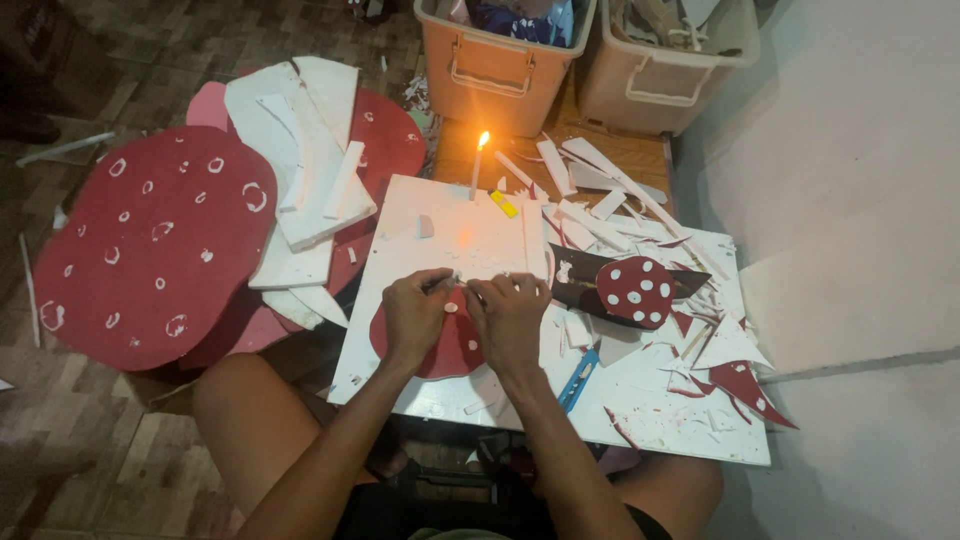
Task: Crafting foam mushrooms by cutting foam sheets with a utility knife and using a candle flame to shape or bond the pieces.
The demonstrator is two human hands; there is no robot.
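Both hands rest on a small red foam cutout (452,350) that lies on a white foam board (440,235). My left hand (415,315) pinches a thin tool whose tip shows between the hands. My right hand (510,318) presses down on the red cutout beside it. A small white dot sits on the red piece between my thumbs. A finished red mushroom cap with white dots (636,290) lies on a dark piece just right of my right hand.
A lit candle (478,165) stands at the board's far edge. A yellow cutter (503,204) and a blue cutter (579,378) lie nearby. Large red dotted foam shape (150,245) and white foam offcuts (300,160) lie left. Two plastic bins (500,70) stand behind. Scraps cover the right side.
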